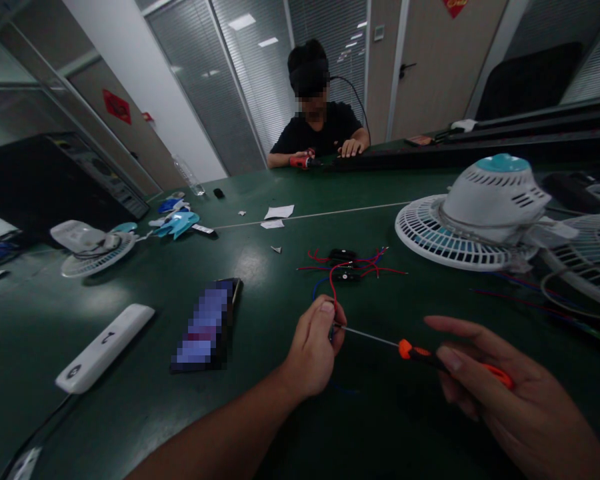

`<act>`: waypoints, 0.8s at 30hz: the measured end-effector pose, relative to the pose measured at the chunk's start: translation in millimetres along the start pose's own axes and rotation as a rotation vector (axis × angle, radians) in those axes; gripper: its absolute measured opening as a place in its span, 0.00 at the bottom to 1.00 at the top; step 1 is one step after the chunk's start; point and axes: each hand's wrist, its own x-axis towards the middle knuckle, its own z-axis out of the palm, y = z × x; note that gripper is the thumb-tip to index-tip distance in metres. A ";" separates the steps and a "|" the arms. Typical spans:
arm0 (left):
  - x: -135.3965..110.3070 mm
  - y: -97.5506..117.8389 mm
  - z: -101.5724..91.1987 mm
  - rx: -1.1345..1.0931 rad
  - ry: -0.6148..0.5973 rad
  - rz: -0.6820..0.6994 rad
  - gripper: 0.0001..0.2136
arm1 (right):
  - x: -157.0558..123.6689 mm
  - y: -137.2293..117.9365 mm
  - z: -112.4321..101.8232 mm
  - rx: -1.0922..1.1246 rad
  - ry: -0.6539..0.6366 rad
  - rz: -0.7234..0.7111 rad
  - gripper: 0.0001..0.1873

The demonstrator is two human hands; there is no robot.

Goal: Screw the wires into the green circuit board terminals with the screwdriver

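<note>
My left hand (314, 350) is closed in a pinch on a small part with red and blue wires (330, 288) rising from it. My right hand (500, 393) holds an orange-handled screwdriver (420, 351); its thin metal tip points left and meets the part at my left fingers. Just beyond lie two small black switch modules (344, 265) with red and blue leads spread on the green table (260, 253).
A white fan head with teal cap (485, 210) lies face down at right, another fan grille (587, 263) beside it. A phone (207, 325) and white remote-like bar (105, 347) lie at left. Another fan (93, 247) and paper scraps (279, 213) sit farther off. A person sits across the table.
</note>
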 end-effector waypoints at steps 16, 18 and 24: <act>0.1 1.6 0.6 0.016 0.000 0.019 0.18 | 1.4 -0.4 -0.5 0.005 0.003 0.002 0.28; 0.1 1.5 0.7 0.021 0.007 0.017 0.18 | 1.2 0.1 -1.0 0.018 -0.007 -0.002 0.28; 0.9 -0.7 0.4 0.020 -0.006 0.029 0.18 | 0.6 0.6 0.3 0.023 -0.012 -0.028 0.26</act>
